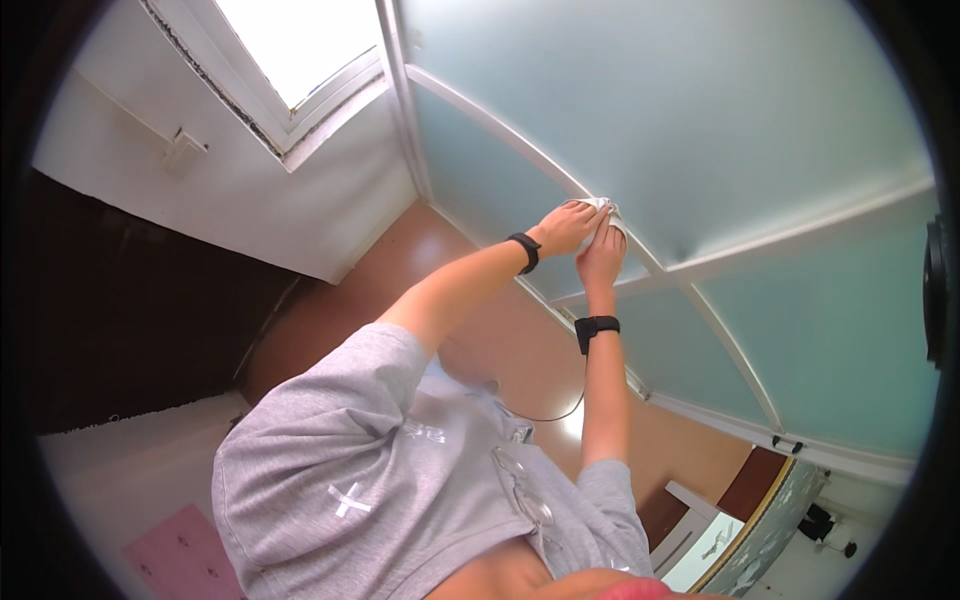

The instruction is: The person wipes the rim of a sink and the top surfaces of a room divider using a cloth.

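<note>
My left hand [568, 228] and my right hand [602, 260] meet on a white cloth [616, 220]. Both press it against a white metal crossbar [517, 137] of a frosted glass partition [675, 135]. The cloth is bunched up and mostly covered by my fingers, with its edges showing above and between them. A black band [525, 253] circles my left wrist. On my right wrist is another black band with a small box [584, 334], from which a thin cable [551, 419] hangs down.
A window [300, 45] with a rough lower edge stands at upper left beside a white wall [315, 202]. A dark brown panel [142, 300] fills the left. Brown floor [480, 322] runs along the partition's bottom rail [720, 427]. Gold-trimmed, patterned furniture [780, 517] is at lower right.
</note>
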The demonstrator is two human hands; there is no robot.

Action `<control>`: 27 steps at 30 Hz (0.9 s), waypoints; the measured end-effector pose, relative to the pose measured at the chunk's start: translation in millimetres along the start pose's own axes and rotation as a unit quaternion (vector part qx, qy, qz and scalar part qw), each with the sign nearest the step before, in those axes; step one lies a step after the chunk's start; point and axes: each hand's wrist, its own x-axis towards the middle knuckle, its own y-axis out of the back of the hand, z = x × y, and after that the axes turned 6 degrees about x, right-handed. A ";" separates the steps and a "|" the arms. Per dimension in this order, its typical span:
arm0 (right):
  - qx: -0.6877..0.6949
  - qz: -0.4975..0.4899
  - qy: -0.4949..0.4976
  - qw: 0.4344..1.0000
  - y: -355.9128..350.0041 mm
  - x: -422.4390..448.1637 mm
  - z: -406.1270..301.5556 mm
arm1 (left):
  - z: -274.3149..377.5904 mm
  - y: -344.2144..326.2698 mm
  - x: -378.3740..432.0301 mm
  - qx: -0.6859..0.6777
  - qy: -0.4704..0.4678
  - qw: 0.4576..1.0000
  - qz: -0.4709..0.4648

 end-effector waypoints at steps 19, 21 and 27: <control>0.110 -0.079 0.035 0.990 -138.6 183.4 -203.7 | -276.5 86.5 -87.8 0.044 0.073 0.996 0.042; 0.092 -0.015 0.075 0.993 -152.6 201.2 -217.8 | -302.8 95.4 -87.2 0.033 0.093 0.994 0.041; 0.117 -0.082 0.069 0.987 -178.9 223.9 -236.3 | -342.5 113.0 -95.7 -0.018 0.121 0.992 0.009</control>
